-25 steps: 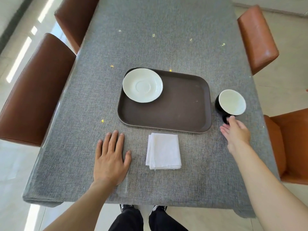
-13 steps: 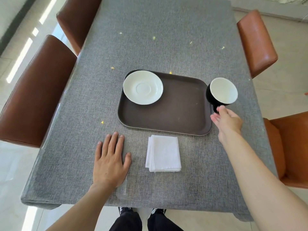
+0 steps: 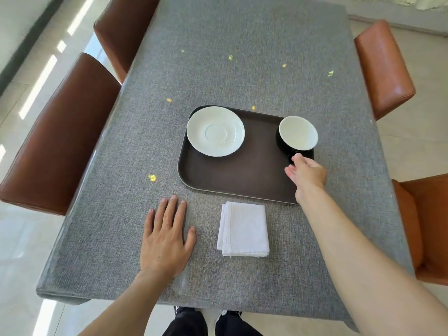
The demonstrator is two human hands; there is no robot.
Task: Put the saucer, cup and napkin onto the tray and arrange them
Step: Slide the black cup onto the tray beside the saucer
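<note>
The brown tray lies in the middle of the grey table, and I describe all places from this tray. The white saucer is on the tray, in its far left corner. The cup, black outside and white inside, is over the far right corner of the tray; I cannot tell if it touches the tray floor. The right hand holds the cup at its handle side, with the fingers closed around the handle. The folded white napkin lies on the table just beside the near edge of the tray. The left hand lies flat and open on the table, near the tray's near left corner, holding nothing
</note>
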